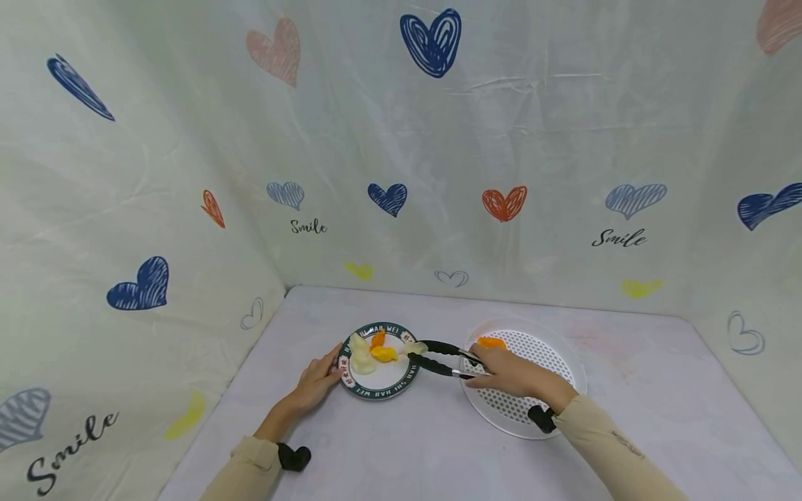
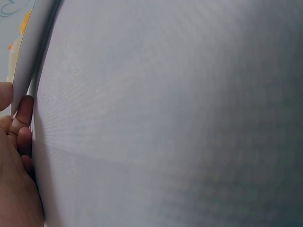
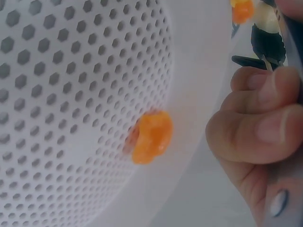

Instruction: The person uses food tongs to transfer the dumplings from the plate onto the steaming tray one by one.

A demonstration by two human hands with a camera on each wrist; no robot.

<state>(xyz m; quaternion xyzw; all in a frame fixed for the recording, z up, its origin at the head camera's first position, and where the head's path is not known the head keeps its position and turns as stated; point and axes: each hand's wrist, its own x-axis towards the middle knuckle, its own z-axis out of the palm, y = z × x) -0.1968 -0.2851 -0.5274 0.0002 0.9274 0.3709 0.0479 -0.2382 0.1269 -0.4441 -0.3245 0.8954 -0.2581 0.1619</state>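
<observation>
My left hand (image 1: 316, 383) grips the left rim of a round plate (image 1: 376, 395) with a dark green patterned border; in the left wrist view the thumb is above the edge and fingers lie under it. On the plate sit pale, translucent-looking pieces (image 1: 360, 356), an orange piece (image 1: 378, 339) and a yellow-orange piece (image 1: 384, 354). Black-tipped metal tongs (image 1: 432, 365) are held in my right hand (image 1: 510, 372), fingers curled round them. Their tips reach over the plate's right rim, around a pale piece (image 1: 410, 348).
Under my right hand lies a round white perforated tray (image 1: 501, 421), right of the plate. An orange piece (image 3: 156, 135) rests in it near its rim. The white table (image 1: 388, 452) meets a heart-printed cloth backdrop (image 1: 451, 229) behind and at the sides.
</observation>
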